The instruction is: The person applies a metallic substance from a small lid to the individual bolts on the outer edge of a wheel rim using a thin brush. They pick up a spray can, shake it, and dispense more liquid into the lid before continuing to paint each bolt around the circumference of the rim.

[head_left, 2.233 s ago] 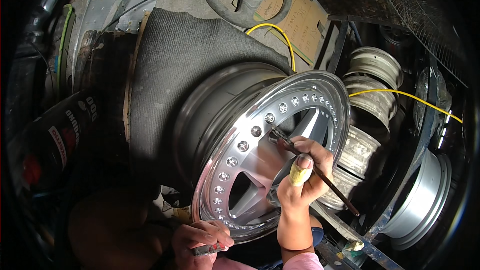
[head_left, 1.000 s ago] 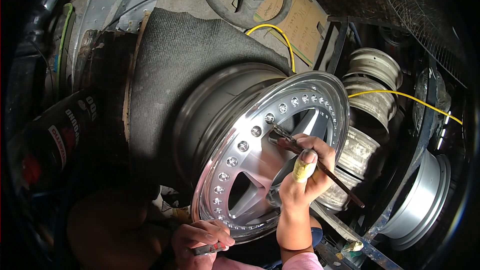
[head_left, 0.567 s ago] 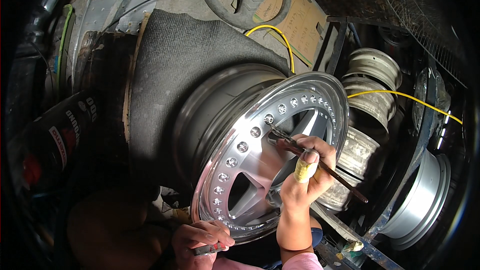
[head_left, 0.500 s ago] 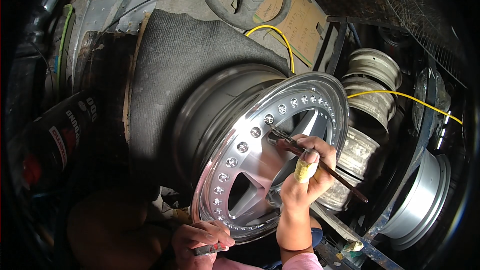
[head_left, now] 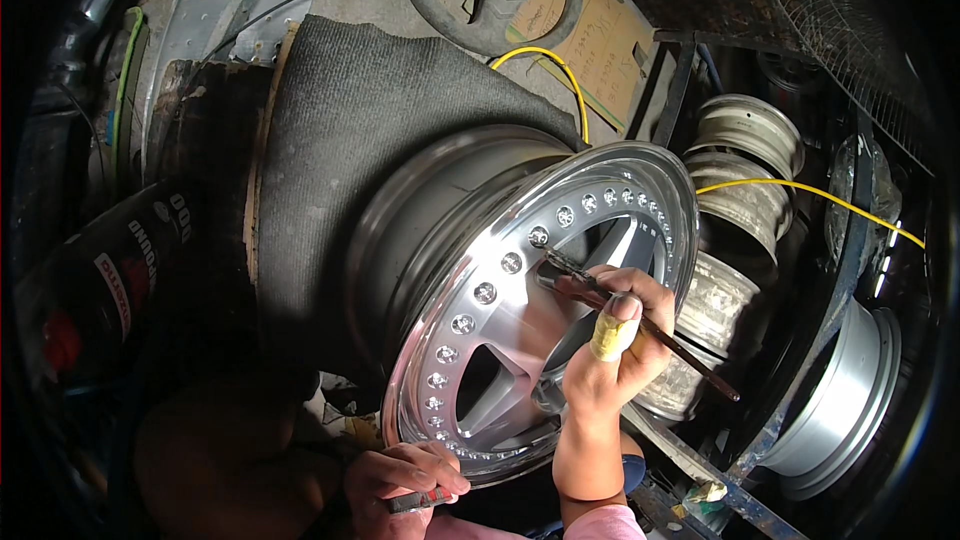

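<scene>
A polished silver wheel rim (head_left: 450, 285) leans tilted in front of me, with a ring of small round studs set around its face. My right hand (head_left: 615, 335), its thumb wrapped in yellow tape, is closed around a thin dark paintbrush (head_left: 690, 358). The brush's tip points at the rim's face just below one of the upper studs; whether it touches cannot be made out. By the lower edge of the wheel, my left hand (head_left: 405, 485) is closed on a small flat grey-and-red piece (head_left: 420, 500), its kind unclear.
Under the wheel lies a grey ribbed mat (head_left: 340, 120). A dark bottle (head_left: 110, 275) stands at left. Several dull rims (head_left: 735, 195) are stacked at right behind a metal frame (head_left: 800, 380), with another silver rim (head_left: 845, 410) beyond. A yellow hose (head_left: 800, 187) crosses there.
The paintbrush and my right hand have shifted very slightly downward. My left hand and the wheel stay nearly where they were.
</scene>
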Demonstrator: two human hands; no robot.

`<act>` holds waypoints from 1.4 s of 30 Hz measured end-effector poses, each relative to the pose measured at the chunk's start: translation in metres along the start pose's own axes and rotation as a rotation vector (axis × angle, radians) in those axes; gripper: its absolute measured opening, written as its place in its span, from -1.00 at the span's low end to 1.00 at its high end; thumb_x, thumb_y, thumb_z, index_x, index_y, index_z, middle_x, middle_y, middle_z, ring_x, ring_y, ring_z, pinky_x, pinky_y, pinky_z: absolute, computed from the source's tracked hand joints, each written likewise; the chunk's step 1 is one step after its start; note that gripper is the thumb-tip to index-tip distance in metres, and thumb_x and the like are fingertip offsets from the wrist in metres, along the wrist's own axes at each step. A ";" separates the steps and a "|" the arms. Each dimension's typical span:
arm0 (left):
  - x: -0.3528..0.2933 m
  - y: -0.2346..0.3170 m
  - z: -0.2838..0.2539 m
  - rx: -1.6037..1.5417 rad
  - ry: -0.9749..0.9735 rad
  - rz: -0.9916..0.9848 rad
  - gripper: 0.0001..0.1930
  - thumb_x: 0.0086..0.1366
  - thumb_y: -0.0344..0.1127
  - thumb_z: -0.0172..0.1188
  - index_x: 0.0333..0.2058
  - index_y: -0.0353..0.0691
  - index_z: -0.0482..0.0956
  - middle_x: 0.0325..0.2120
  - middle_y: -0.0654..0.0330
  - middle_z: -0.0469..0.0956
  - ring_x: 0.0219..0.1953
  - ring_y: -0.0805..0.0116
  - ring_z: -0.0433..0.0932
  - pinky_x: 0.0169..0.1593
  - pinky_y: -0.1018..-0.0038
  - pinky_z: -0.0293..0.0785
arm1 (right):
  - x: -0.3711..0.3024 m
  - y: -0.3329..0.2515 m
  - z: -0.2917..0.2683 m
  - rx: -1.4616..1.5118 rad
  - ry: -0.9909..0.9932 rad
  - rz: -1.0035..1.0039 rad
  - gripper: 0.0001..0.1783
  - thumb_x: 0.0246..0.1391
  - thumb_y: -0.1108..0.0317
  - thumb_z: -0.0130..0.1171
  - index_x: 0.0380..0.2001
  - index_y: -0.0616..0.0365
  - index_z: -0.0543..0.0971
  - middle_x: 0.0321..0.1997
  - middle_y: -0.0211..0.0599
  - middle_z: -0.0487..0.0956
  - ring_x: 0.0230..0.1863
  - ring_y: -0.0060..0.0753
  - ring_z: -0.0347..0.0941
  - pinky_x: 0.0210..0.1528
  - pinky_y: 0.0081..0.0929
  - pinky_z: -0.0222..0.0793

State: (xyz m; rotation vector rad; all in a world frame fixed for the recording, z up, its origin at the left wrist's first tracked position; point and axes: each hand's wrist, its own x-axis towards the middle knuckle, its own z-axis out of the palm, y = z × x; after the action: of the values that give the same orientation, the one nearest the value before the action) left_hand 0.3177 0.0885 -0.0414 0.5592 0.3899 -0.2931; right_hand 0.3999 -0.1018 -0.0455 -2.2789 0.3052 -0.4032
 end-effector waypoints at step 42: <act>-0.024 -0.005 0.002 -0.140 -0.083 0.005 -0.62 0.31 -0.06 -0.11 -0.09 -0.25 0.38 -0.30 0.07 0.48 -0.36 0.32 0.40 -0.19 0.38 0.23 | -0.143 0.019 -0.250 0.373 0.761 0.181 -0.63 0.33 0.01 -0.13 -0.28 0.12 0.40 -0.42 -0.32 0.44 -0.42 -0.44 0.42 -0.42 -0.48 0.36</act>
State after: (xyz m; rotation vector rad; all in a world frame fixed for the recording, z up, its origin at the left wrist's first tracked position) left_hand 0.2954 0.0869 -0.0322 0.4093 0.3262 -0.2807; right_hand 0.1718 -0.2325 0.0727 -1.6402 0.7391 -1.1247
